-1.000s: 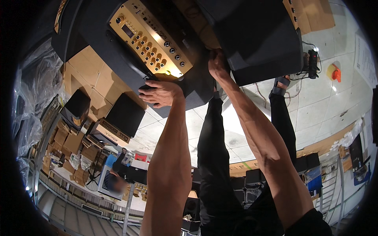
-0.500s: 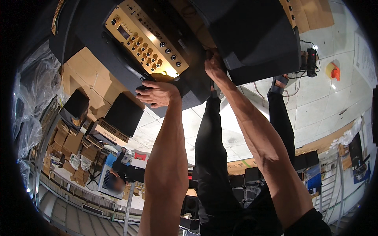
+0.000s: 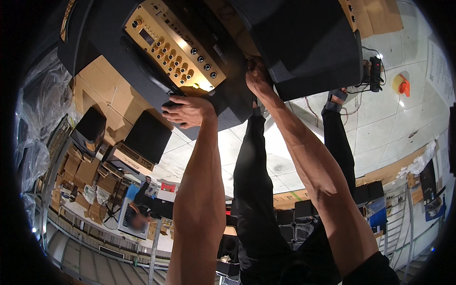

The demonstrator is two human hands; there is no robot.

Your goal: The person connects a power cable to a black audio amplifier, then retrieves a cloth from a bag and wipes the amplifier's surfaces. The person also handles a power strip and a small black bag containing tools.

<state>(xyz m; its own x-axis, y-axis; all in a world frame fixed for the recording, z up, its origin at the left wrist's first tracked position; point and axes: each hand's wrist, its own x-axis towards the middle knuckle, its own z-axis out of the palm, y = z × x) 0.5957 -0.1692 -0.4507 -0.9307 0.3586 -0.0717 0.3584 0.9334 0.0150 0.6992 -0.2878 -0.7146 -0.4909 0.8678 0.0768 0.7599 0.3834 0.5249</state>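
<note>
A black speaker cabinet (image 3: 228,114) with a gold control panel (image 3: 173,47) full of knobs and sockets lies in front of me. My left hand (image 3: 190,111) rests on it by the near end of its black carrying handle (image 3: 145,66), thumb and fingers apart. Some dark surface shows between them. In the narrow gap to a second black cabinet (image 3: 304,47) on the right is my right hand (image 3: 259,78), fingers curled at the first cabinet's right side. Its fingertips are in shadow, and what they hold is hidden.
Brown cardboard (image 3: 107,85) lies under the left side. Two smaller black boxes (image 3: 147,137) stand there. A power strip (image 3: 375,73) with cables and an orange tape roll (image 3: 403,85) lie on the tiled floor at right. Another person (image 3: 137,221) is behind, near a fan (image 3: 110,216).
Almost nothing differs. The whole view has shifted very slightly, and both hands keep their places on the cabinet.
</note>
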